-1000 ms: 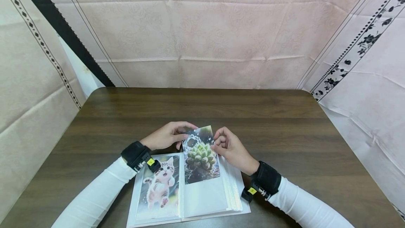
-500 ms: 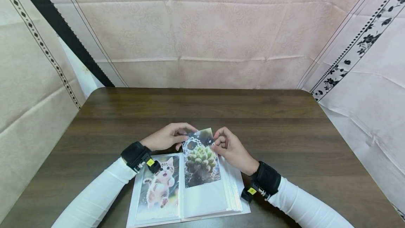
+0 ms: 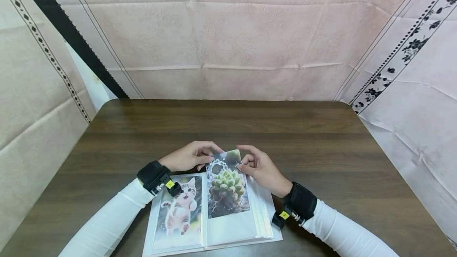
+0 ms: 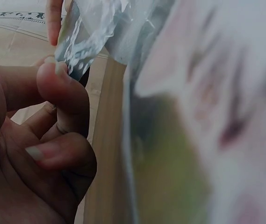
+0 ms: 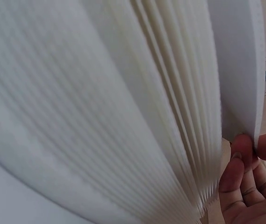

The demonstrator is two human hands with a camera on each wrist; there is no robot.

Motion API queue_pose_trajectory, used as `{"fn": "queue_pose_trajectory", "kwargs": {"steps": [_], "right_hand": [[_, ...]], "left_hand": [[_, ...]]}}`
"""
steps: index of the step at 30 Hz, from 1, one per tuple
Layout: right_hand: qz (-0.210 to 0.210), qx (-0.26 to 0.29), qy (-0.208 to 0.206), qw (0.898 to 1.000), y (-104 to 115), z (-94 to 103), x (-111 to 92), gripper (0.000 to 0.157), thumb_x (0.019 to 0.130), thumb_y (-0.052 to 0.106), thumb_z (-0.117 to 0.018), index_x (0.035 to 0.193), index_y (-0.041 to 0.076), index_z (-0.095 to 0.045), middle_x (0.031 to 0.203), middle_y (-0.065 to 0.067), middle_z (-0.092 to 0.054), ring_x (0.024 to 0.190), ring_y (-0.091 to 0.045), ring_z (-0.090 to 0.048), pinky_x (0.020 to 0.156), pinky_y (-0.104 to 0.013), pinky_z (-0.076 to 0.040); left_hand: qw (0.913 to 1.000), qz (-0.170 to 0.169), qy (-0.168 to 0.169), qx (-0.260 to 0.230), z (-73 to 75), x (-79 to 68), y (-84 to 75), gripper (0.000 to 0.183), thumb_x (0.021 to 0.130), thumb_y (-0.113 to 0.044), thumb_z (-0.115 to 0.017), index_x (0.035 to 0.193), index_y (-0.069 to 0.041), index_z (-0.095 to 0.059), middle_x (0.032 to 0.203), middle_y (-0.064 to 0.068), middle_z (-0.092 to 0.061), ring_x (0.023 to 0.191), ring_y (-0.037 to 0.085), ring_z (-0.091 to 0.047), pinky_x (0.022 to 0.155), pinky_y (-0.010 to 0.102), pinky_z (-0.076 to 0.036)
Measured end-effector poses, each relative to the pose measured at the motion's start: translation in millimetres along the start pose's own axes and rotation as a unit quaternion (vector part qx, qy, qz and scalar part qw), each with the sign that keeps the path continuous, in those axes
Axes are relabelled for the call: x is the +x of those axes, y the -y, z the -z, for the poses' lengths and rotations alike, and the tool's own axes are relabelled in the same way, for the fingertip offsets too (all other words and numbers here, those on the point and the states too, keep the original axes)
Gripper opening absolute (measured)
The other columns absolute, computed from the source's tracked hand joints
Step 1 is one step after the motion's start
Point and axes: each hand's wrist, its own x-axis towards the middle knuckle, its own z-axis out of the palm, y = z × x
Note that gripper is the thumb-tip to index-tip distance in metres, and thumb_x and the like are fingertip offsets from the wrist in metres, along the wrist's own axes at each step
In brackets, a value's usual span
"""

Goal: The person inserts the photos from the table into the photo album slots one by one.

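Note:
A photo album (image 3: 230, 231) lies spread on the table, with a kitten photo (image 3: 180, 209) in its left page. A photo of a green succulent (image 3: 227, 185) sits partly down in the right page's clear pocket, its top sticking out. My left hand (image 3: 189, 156) pinches that photo by its upper left edge between thumb and fingers; the left wrist view shows the fingertips (image 4: 60, 74) at its corner. With thumb and curled fingers, my right hand (image 3: 262, 169) pinches the upper edge of the album page (image 5: 240, 70), index finger stretched to the photo's upper right corner.
The brown wooden table (image 3: 228, 120) stretches beyond the album to a patterned cloth (image 3: 232, 39) hanging behind it. Under the right page, a thick stack of pages (image 5: 179, 93) fans out in the right wrist view. Black wrist straps with cameras hang close above the album's sides.
The succulent photo has slid down deeper into the pocket, with my left hand following slightly. My right index finger has straightened toward the photo's top edge.

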Motion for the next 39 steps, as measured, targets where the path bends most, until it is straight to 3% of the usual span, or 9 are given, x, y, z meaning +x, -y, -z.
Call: {"fn": "queue_pose_trajectory", "kwargs": {"steps": [8,25,39], "right_hand": [[-0.004,-0.002,-0.008,1.000,-0.7,-1.0,0.6,0.047,0.094,0.011,-0.059,0.136,0.000,-0.042,0.084,-0.017,-0.061,0.068,-0.025,-0.055,0.065,-0.032,-0.046],[-0.006,0.004,-0.008,1.000,-2.8,-2.2,-0.1,0.035,0.094,0.013,-0.059,0.125,0.003,-0.048,0.085,-0.017,-0.060,0.067,-0.023,-0.054,0.064,-0.031,-0.045],[0.003,0.002,-0.005,1.000,-4.0,-1.2,0.0,0.029,0.094,0.014,-0.059,0.119,0.001,-0.050,0.087,-0.018,-0.061,0.069,-0.025,-0.055,0.063,-0.027,-0.042]], "left_hand": [[1.0000,-0.003,0.007,0.001,-1.9,0.4,0.6,0.029,0.099,-0.019,-0.052,0.125,-0.028,-0.060,0.078,0.011,-0.057,0.053,0.024,-0.047,0.052,0.030,-0.044],[0.9998,-0.001,0.013,0.016,-3.6,-0.8,-2.4,0.027,0.098,-0.024,-0.054,0.123,-0.029,-0.064,0.101,-0.005,-0.065,0.050,0.020,-0.041,0.049,0.027,-0.038],[0.9994,-0.014,0.023,0.020,-4.5,-2.5,-4.3,0.027,0.099,-0.032,-0.050,0.122,-0.031,-0.064,0.103,-0.006,-0.065,0.052,0.022,-0.044,0.052,0.027,-0.041]]}}
